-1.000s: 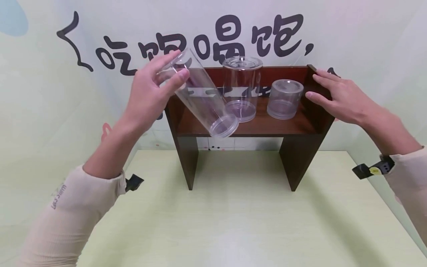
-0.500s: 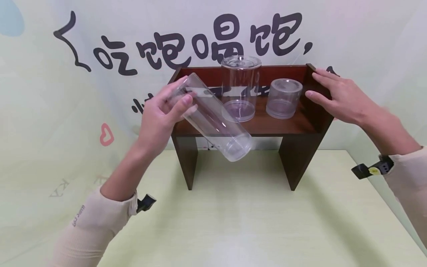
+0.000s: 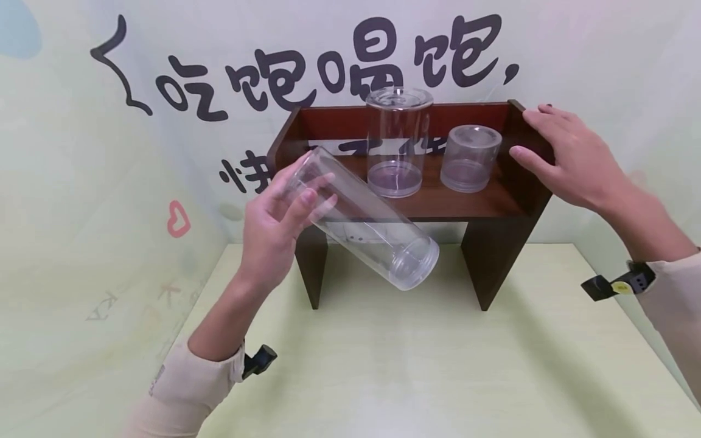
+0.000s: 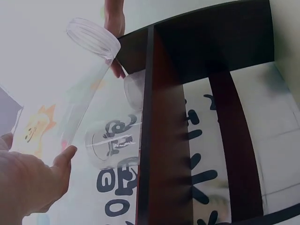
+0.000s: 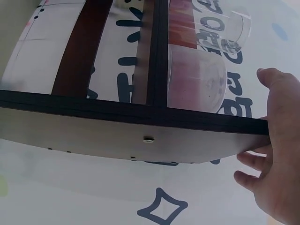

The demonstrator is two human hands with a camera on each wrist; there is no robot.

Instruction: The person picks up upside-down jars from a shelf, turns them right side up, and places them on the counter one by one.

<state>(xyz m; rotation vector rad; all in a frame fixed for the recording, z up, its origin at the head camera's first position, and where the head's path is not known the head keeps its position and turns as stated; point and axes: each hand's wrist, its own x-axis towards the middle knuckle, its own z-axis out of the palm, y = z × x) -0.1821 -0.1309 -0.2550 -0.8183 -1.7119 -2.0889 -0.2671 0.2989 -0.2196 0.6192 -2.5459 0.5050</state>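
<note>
A tall clear jar (image 3: 364,219) slants in my left hand (image 3: 274,225), gripped near its upper end, with its ringed end (image 4: 96,37) pointing down and to the right. It is in front of the left part of a dark brown wooden shelf (image 3: 350,207), overlapping the front edge in the head view. On the upper board stand another tall clear jar (image 3: 398,143) and, to its right, a short clear jar (image 3: 471,158). My right hand (image 3: 575,158) rests on the top of the shelf's right side panel (image 5: 140,124), thumb on the inner side.
The shelf stands on a pale table (image 3: 383,353), close to the back wall (image 3: 164,48), which carries large black characters. Below the upper board is an opening between the two side panels. A pale side wall (image 3: 109,274) bounds the left.
My left hand has come down and to the right with the tall jar, lowering it out in front of the shelf and tilting it more. My right hand stays at the side panel.
</note>
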